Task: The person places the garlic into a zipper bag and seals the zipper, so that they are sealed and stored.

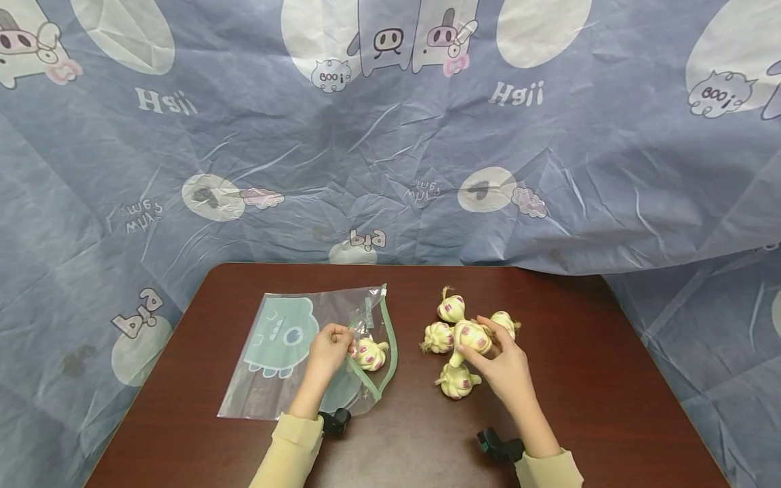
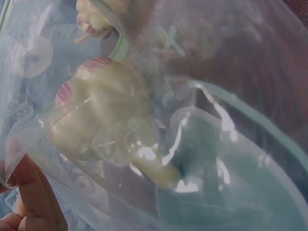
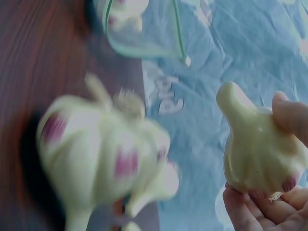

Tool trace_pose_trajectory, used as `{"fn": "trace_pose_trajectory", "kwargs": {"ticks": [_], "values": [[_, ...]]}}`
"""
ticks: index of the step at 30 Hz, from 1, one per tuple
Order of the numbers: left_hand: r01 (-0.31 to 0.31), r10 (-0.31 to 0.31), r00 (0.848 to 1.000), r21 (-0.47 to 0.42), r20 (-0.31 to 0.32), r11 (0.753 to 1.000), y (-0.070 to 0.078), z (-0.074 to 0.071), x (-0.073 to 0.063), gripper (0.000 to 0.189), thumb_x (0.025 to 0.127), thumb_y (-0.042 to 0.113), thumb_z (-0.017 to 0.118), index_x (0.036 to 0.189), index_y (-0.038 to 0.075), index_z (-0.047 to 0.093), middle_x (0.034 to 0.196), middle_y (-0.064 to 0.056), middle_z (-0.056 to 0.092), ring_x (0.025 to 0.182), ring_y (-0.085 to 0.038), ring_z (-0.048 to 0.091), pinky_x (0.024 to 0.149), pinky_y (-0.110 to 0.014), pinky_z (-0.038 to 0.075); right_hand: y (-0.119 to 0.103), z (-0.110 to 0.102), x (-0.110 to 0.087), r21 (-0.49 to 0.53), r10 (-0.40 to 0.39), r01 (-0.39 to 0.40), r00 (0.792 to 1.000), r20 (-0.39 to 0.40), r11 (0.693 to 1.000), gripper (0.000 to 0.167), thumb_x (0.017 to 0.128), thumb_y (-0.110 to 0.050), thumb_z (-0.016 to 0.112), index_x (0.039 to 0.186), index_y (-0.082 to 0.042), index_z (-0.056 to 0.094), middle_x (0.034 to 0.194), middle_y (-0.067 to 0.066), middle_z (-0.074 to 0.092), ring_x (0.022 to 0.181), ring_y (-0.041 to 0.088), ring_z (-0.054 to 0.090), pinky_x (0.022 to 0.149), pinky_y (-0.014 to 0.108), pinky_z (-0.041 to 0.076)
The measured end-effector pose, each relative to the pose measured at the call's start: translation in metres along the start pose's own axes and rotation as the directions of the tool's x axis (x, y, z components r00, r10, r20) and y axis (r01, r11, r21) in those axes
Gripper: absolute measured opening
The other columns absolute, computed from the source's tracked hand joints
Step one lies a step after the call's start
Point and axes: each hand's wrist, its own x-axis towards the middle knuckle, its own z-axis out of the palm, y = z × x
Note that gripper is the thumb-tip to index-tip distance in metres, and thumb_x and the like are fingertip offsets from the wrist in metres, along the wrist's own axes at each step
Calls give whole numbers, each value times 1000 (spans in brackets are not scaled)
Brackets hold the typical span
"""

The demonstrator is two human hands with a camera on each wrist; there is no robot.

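Note:
A clear plastic bag [image 1: 392,335] with a green-edged opening and a teal cartoon print lies on the table, its mouth facing right. My left hand [image 1: 330,347] pinches the film near that mouth, and one garlic bulb [image 1: 369,354] is inside, also seen through the film in the left wrist view as a large pale bulb [image 2: 103,113]. My right hand [image 1: 509,362] holds another garlic bulb [image 1: 472,337] between thumb and fingers; its smooth stem shows in the right wrist view on the held bulb [image 3: 262,149]. More garlic bulbs [image 1: 457,381] lie around that hand.
The dark red-brown table [image 1: 586,379] has rounded far corners. Behind it hangs a blue printed cloth [image 1: 378,149], which also drops along both sides. Black wrist cameras [image 1: 500,446] sit on both forearms.

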Motion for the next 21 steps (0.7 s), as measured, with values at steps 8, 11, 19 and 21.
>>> {"fn": "trace_pose_trajectory", "kwargs": {"ticks": [8,11,19,21], "values": [[0,0,1000,-32,9,999,1,0,-1,16,94,14,61,93,-2,59,68,-4,67,53,-6,60,53,-20,46,-22,38,6,17,-54,53,996,65,998,68,77,-30,85,137,-19,55,136,11,59,105,26,66,69,22,49],[2,-1,1000,-27,9,1000,1,1,-1,16,94,14,61,93,-2,60,68,-5,67,54,-6,60,54,-20,46,-26,57,7,53,-85,81,993,86,995,66,77,-27,85,136,-19,57,134,7,61,106,25,66,77,26,53],[-7,7,1000,0,3,1000,1,2,-1,17,94,15,62,94,-2,61,70,-5,68,56,-6,60,55,-21,46,-25,101,3,103,-182,165,966,181,981,63,79,-27,83,134,-11,56,134,10,61,112,28,65,85,38,55],[-10,10,1000,9,1,1000,1,2,-1,17,95,15,62,95,-2,61,71,-5,69,56,-6,60,56,-21,46,-22,108,2,85,-192,178,962,196,980,63,80,-28,83,134,-9,56,132,12,62,108,27,66,83,37,55]]}}
